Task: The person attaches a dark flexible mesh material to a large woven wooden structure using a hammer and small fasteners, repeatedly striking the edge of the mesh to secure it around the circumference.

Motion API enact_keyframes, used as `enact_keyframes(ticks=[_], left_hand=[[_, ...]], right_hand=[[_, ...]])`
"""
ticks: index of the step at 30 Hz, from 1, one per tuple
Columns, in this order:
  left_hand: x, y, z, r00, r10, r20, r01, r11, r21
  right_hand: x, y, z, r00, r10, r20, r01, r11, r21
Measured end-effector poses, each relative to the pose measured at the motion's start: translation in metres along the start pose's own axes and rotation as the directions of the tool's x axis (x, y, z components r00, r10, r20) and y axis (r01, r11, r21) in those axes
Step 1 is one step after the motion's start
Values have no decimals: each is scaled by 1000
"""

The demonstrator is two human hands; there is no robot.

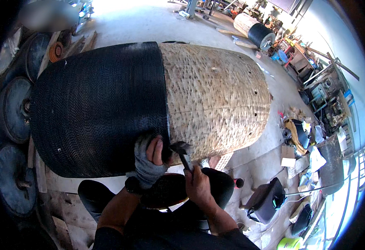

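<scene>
The drum (151, 96) lies past the knees (94, 196). I see the right hand (199, 184) clamped on the hammer (185, 157), the left hand (147, 160) curled by the black band (101, 106); I can't tell if it grips anything. A slip could bash that hand.

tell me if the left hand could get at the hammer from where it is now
Probably yes: the gloved left hand is close to the head of the hammer, with only a small dark patch, hard to make out, between them. The right hand, though, grips the handle.
</scene>
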State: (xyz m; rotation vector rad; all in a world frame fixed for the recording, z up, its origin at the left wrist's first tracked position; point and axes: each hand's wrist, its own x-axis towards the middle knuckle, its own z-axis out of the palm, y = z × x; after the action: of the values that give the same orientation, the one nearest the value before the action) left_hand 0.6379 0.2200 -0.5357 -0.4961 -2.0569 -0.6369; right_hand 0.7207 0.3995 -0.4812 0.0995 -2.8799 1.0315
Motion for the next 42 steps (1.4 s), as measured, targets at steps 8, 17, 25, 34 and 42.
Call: enact_keyframes(ticks=[8,17,25,34,42], left_hand=[[-2,-2,2,1000,10,12,-10,1000,15],[3,-1,-2,1000,23,1,-23,1000,-11],[-8,-3,-4,998,-26,59,33,992,-124],[-5,-4,4,996,2,-90,-16,988,-154],[-11,-4,8,993,-56,-102,38,985,-169]], right_hand=[[-14,6,-1,906,-188,-379,285,934,218],[-16,-5,-1,955,-161,-250,178,983,48],[-7,21,19,991,129,-45,-123,984,128],[2,13,20,975,-113,-194,118,993,15],[-15,21,18,946,-149,-286,165,986,33]])
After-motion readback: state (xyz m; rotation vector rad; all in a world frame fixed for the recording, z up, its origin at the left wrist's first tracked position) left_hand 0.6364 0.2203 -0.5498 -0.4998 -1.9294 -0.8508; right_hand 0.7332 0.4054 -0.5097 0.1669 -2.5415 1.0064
